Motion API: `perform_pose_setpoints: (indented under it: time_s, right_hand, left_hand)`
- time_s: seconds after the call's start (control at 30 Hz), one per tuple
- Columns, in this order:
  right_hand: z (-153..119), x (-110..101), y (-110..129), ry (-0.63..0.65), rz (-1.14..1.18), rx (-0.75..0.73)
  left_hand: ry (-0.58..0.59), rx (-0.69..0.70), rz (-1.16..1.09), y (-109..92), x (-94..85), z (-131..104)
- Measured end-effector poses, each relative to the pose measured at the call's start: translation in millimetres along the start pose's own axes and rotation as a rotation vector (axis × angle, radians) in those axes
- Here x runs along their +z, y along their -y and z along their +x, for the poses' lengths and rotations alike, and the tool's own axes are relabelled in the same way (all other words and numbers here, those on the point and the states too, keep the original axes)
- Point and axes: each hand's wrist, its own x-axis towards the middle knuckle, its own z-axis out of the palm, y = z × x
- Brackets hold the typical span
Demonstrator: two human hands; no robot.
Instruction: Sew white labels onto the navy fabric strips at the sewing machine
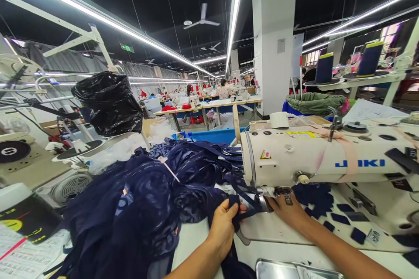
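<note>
My left hand [223, 226] is closed on a folded piece of navy fabric [233, 201], pinched between thumb and fingers left of the needle area. From there a navy strap runs right to the presser foot of a white sewing machine [278, 157]. My right hand [290, 210] reaches in under the machine head, fingers together and tips beside the metal foot. Its fingertips are partly hidden, and what they hold cannot be made out. A large heap of navy garments [144, 196] with straps spreads left of my hands, and part of it hangs below the left hand.
Small navy fabric pieces [340, 218] lie on the machine bed at right. A metal tray [294, 269] sits at the front edge. Thread cones [324, 69] stand behind the machine. A black plastic bag [106, 104] hangs at left, above a black-and-yellow container [28, 216].
</note>
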Motion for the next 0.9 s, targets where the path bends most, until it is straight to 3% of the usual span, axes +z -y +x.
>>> perform_pose_setpoints:
  time_s: [0.43, 0.63, 0.9]
  right_hand:
    - [0.1, 3.1, -2.4, 0.067, 0.004, 0.058]
    - [0.5, 4.1, -4.4, 0.092, 0.003, -0.002]
    - [1.3, 5.2, -3.7, 0.022, 0.024, -0.002]
  left_hand:
    - [0.001, -0.022, -0.01, -0.5, -1.1, 0.9]
    - [-0.011, -0.023, -0.01, -1.5, 0.3, 0.5]
    - [-0.005, -0.024, 0.002, 0.2, -1.2, 2.4]
